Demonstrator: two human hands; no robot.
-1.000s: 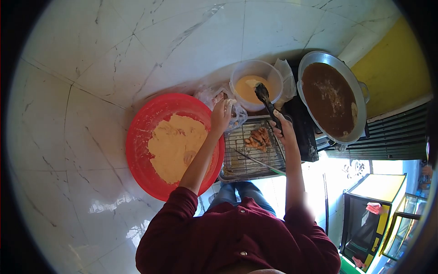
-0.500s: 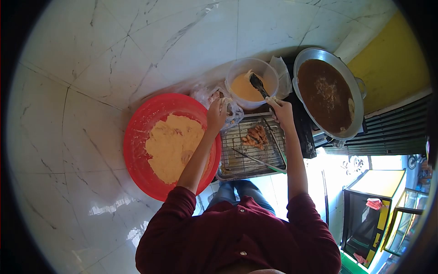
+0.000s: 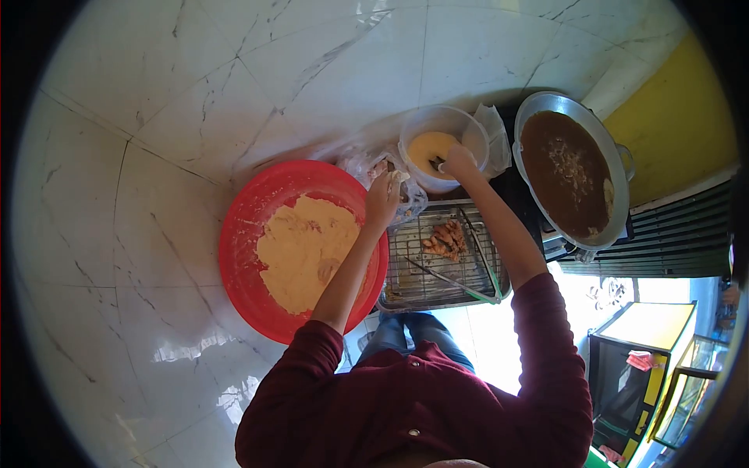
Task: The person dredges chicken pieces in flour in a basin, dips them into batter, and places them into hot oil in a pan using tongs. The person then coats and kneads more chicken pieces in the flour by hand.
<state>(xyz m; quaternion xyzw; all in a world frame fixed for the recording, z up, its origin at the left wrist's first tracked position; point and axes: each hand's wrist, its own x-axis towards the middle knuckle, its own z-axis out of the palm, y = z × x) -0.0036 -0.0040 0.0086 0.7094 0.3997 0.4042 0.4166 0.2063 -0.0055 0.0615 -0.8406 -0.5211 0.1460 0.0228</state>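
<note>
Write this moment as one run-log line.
Right hand: black utensil in yellow liquid | left hand: at plastic bag | rack: browned food, tongs

Arms (image 3: 355, 269) stretched forward; right forearm (image 3: 503, 226) angled inward, left hand (image 3: 381, 201) curled.

Glossy white tiles (image 3: 156, 234) with dark veins stretch across the far side and off to the left, catching patches of shine. Over on my right, a yellow wall (image 3: 675, 117) meets dark slats (image 3: 679, 248), and nearer, strong daylight floods in around a yellow-trimmed cabinet (image 3: 624, 386).
</note>
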